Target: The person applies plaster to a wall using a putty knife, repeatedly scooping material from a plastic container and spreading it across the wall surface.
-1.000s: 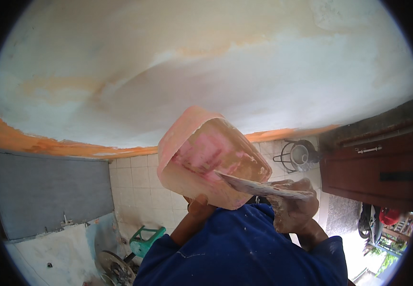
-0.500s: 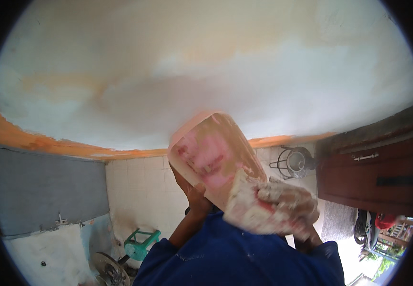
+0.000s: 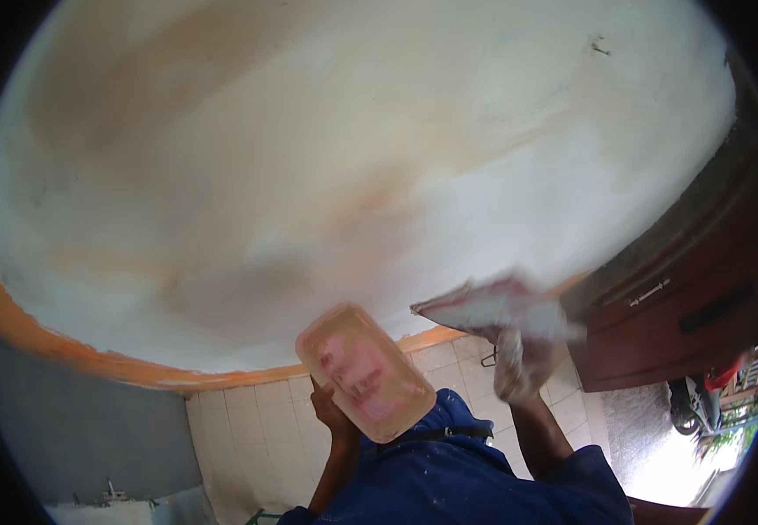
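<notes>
A broad wall [image 3: 379, 157] fills the upper view, its matte surface off-white with cloudy tan and brownish patches. The blue shirt [image 3: 484, 490] at the lower edge is cloth flecked with pale specks. At the right is a smooth reddish-brown door [image 3: 624, 350]; at the left, a flat grey panel [image 3: 73, 420]. Between them lies a floor of pale square tiles [image 3: 265, 411] with thin joints. A rough-edged orange band [image 3: 46, 337] runs along the wall's foot.

The container [image 3: 403, 422], a peach-pink rectangular tub with rounded corners, is in front of the person's body, tilted, its open side facing up toward the camera. Inside, a pink smear [image 3: 357, 376] with darker reddish streaks coats the tan bottom unevenly.

To its right and apart from it is a flat, thin-edged tool [image 3: 484, 306], tapering toward the left and caked with whitish and pinkish residue; motion blurs it, and whether it touches the wall cannot be told.

The right hand [image 3: 519, 367], coated in pale residue, grips the tool from below. The left hand [image 3: 331, 409] is closed on the tub's left side. A slim pale handle [image 3: 650, 293] sits on the door.
</notes>
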Available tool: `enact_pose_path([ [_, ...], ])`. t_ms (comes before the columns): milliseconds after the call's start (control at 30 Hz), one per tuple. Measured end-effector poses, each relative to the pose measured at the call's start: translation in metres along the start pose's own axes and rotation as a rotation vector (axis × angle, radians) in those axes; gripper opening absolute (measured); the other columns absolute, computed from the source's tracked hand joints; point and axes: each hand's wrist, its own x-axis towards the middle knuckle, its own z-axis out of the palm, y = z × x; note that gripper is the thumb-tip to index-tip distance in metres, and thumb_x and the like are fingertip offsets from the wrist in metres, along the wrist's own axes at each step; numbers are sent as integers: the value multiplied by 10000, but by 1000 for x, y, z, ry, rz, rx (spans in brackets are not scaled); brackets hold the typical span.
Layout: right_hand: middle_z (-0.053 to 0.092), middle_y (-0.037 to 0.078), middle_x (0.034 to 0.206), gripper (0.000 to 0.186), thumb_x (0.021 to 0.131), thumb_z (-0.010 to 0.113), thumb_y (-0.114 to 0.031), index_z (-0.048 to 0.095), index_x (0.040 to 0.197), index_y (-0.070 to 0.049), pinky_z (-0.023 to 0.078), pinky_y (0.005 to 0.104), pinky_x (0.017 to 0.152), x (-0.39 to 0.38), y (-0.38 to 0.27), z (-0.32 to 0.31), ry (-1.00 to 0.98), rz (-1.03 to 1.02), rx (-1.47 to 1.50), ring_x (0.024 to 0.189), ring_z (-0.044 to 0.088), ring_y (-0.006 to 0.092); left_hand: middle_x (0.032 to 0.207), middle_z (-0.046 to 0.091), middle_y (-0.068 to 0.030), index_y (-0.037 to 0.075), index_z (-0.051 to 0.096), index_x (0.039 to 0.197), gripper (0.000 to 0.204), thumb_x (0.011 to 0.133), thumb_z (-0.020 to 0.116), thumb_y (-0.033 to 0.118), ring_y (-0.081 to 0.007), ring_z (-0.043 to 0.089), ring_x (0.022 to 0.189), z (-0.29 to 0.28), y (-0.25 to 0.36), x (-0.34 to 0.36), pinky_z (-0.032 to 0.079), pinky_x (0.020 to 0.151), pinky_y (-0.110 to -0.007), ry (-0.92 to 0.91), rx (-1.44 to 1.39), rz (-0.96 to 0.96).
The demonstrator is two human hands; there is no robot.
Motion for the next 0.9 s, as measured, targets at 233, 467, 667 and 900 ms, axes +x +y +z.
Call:
enact_pose_path([
  [233,613,70,1033,288,850,619,-131,548,1113,-37,517,321,769,52,10,9,468,587,1025,917,608,191,1048,560,-126,72,484,1199,470,826,471,357,-293,590,929,21,7,-9,546,730,-426,65,-169,-67],
  [467,637,35,935,173,800,636,-25,606,968,-53,499,303,761,79,32,16,368,460,1143,872,603,171,994,592,-126,16,506,1152,391,873,437,282,-262,622,845,30,15,-13,567,691,-377,65,-131,1],
  [667,634,40,977,185,816,618,-13,601,997,-50,484,281,801,113,30,38,408,393,1211,913,595,156,892,643,-125,-41,576,1031,283,898,454,177,-205,648,700,35,10,-13,582,610,-313,163,30,51],
  [900,627,53,989,198,845,604,-27,593,1043,-25,507,291,764,151,20,61,520,324,1031,916,604,170,914,641,-146,-55,562,1066,308,895,479,186,-229,653,710,32,7,-10,592,607,-325,176,105,63],
])
